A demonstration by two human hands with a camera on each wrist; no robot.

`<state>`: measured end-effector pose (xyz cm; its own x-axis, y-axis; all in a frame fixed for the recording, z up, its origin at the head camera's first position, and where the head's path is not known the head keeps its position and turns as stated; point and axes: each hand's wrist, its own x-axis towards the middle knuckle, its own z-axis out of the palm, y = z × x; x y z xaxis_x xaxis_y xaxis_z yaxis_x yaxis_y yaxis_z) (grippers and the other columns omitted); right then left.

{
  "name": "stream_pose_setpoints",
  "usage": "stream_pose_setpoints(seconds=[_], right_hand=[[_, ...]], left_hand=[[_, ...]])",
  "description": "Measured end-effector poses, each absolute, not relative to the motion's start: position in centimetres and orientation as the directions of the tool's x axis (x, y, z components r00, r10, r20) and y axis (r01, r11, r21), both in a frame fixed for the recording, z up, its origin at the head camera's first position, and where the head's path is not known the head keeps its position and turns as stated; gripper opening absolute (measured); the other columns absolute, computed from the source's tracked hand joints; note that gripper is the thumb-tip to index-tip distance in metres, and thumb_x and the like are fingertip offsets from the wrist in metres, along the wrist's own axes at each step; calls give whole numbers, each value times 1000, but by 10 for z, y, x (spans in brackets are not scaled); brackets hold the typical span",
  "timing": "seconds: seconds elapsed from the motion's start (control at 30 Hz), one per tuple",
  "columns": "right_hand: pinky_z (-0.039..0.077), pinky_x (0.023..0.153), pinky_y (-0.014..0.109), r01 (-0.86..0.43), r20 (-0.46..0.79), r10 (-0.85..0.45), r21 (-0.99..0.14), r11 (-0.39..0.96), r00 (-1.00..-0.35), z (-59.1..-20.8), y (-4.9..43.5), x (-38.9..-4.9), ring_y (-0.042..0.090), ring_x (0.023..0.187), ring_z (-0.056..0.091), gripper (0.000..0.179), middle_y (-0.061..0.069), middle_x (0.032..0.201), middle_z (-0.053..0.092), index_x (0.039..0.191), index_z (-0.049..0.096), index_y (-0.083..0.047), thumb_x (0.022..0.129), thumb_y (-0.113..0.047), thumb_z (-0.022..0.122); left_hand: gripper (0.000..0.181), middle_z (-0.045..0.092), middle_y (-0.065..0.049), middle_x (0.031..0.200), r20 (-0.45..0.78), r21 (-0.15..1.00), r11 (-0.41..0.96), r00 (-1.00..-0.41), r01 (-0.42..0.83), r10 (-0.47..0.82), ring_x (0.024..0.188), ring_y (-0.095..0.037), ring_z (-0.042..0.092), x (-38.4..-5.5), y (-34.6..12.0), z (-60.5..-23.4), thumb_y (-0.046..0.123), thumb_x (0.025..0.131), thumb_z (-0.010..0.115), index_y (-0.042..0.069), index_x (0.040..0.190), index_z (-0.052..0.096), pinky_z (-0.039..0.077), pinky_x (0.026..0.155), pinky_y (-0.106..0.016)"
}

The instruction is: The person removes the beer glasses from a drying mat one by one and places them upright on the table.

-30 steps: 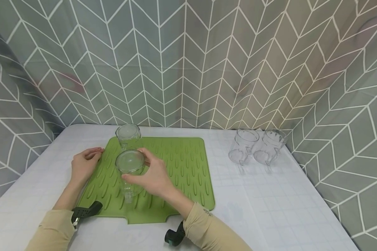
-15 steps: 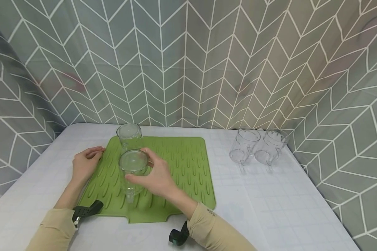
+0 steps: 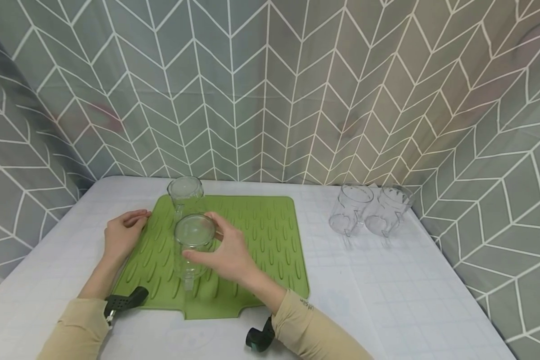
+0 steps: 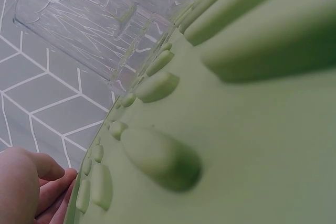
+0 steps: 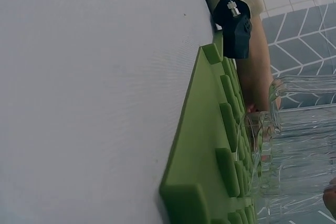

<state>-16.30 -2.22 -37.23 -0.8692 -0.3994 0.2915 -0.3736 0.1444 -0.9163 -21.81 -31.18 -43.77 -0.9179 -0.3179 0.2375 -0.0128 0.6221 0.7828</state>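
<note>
My right hand (image 3: 229, 252) grips a clear glass mug (image 3: 194, 231) from its right side, thumb at the front and fingers behind. The mug is upside down over the left part of a green ridged drying mat (image 3: 265, 235), its handle toward me. In the right wrist view the mug (image 5: 299, 145) has its rim down at the ridges. Behind it, a second glass mug (image 3: 185, 190) stands inverted near the mat's back left corner. My left hand (image 3: 122, 235) rests at the mat's left edge, fingers loosely curled, fingertips (image 4: 68, 176) right at the edge.
Two more glass mugs, one (image 3: 351, 210) left of the other (image 3: 388, 212), stand upright at the right on the white tablecloth (image 3: 369, 295). A patterned curtain (image 3: 261, 100) closes off the back and sides. Each wrist wears a black camera mount (image 3: 261, 337).
My right hand has shifted the mug slightly to the right over the mat. My left hand stays at the mat's left edge.
</note>
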Motion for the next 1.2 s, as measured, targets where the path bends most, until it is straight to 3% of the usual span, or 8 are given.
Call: stream_pose_setpoints(seconds=[0.63, 1.2], right_hand=[[50, 102, 27, -342, 254, -388, -923, 177, -886, -371, -13, -165, 10, 115, 60, 75, -1, 127, 63, 140, 52, -13, 76, -26, 88], [51, 99, 27, -317, 233, -394, -934, 162, -889, -371, -5, -162, 11, 112, 63, 68, -6, 124, 63, 135, 55, -21, 76, -26, 87]], left_hand=[[37, 69, -22, 121, 247, 785, 620, -915, -4, -318, 81, 25, 46, -219, -310, -438, 24, 103, 53, -2, 126, 65, 42, 72, 0], [37, 69, -22, 120, 244, 782, 623, -913, -15, -328, 81, 25, 45, -219, -312, -440, 24, 103, 52, -1, 126, 65, 40, 73, 1]])
